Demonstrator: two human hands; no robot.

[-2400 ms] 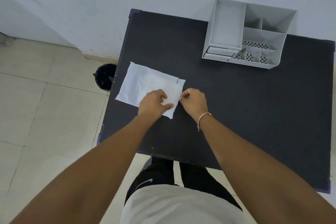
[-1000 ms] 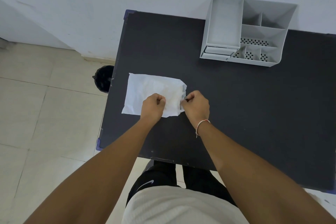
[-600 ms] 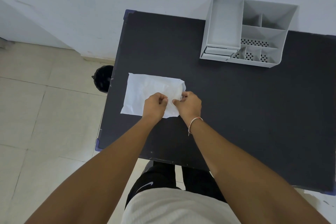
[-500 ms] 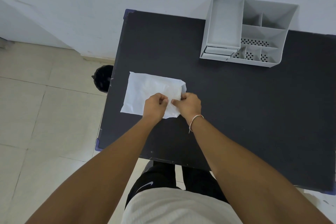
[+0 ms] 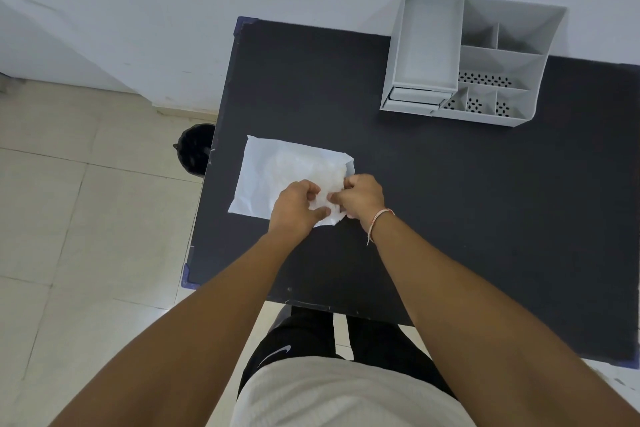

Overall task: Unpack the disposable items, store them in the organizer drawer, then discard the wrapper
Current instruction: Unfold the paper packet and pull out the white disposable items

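Observation:
A flat white wrapper packet [image 5: 277, 173] lies on the left part of the black table [image 5: 450, 201]. My left hand [image 5: 294, 206] and my right hand [image 5: 360, 198] both pinch its near right corner, fingers facing each other and almost touching. The corner is crumpled between them. What is inside the packet is hidden. The grey organizer [image 5: 471, 59] stands at the far edge of the table against the wall, and its small drawer [image 5: 415, 99] at the front left looks pushed in.
A black waste bin [image 5: 194, 149] stands on the tiled floor just left of the table. A white wall runs behind the table. The table's near edge is close to my legs.
My right hand has slid left toward my left hand until both pinch the same corner. The packet's near right corner has crumpled, and the packet has turned slightly on the table.

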